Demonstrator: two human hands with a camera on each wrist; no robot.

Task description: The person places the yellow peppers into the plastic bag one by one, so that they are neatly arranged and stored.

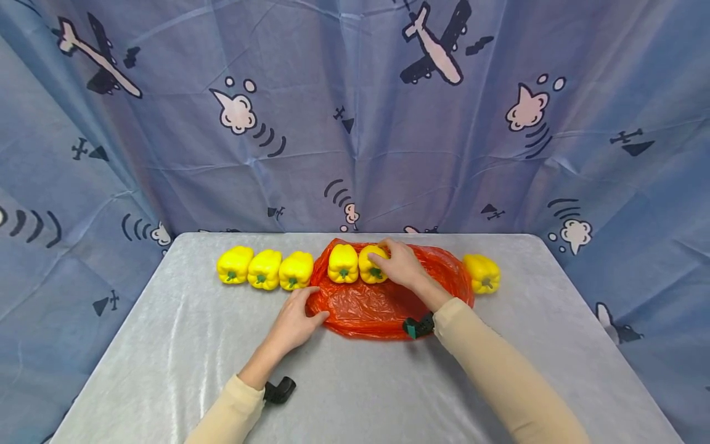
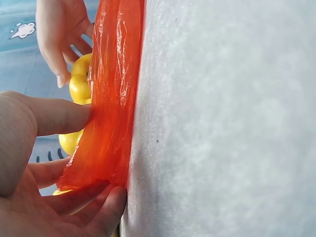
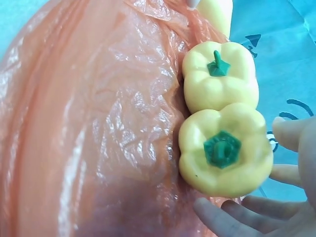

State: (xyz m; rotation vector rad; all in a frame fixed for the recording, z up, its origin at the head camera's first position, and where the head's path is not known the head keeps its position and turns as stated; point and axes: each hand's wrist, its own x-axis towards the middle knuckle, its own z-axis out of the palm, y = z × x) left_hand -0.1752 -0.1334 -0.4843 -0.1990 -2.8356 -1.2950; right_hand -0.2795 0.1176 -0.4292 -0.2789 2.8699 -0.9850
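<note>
In the head view a red plastic bag (image 1: 366, 305) lies spread with its mouth open. Two yellow bell peppers stand side by side along its far side: a left one (image 1: 342, 264) and a right one (image 1: 373, 264). My right hand (image 1: 400, 264) is around the right pepper; the right wrist view shows its spread fingers (image 3: 222, 217) close beside that pepper (image 3: 226, 150), with a gap at the thumb. At the bag's left edge, my left hand (image 1: 294, 317) touches the red plastic (image 2: 111, 98), thumb and fingers spread apart.
Left of the bag, three more yellow bell peppers (image 1: 265, 269) form a row. Another bell pepper (image 1: 482, 274) sits against the bag's right edge. All rests on a light grey table (image 1: 194, 364), with a blue patterned curtain (image 1: 310, 123) hanging behind.
</note>
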